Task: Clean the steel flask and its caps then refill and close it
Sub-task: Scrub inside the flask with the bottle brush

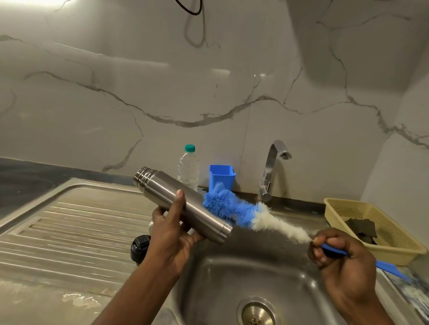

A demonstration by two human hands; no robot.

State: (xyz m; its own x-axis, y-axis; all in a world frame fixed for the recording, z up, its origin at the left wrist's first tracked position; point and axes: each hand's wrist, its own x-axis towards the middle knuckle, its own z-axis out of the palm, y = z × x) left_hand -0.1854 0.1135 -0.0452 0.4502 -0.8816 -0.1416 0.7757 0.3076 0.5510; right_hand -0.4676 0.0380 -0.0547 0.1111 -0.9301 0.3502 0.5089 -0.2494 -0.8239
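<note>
Left hand (pixel 173 235) had its grip wrapped round the uncapped steel flask (pixel 182 204), shiny, tilted above the sink's (pixel 221 283) left rim, threaded neck raised. Right hand (pixel 339 256), grip pinching the bottle brush (pixel 242 213) handle above the sink, blue bristles against the flask.

Setting: domestic kitchen, sink area. Evidence: stainless steel sink (pixel 221 278) with a round drain strainer (pixel 257 320) at near right; ribbed steel drainboard (pixel 67 225) to its left; chrome tap (pixel 271 168) at the far edge against a white marble-veined wall (pixel 163 89). Dark stone counter (pixel 5 184) at far left. Yellow plastic basket (pixel 409 250) on the right; clear water bottle (pixel 188 167) and blue plastic holder (pixel 221 176) by the wall.
</note>
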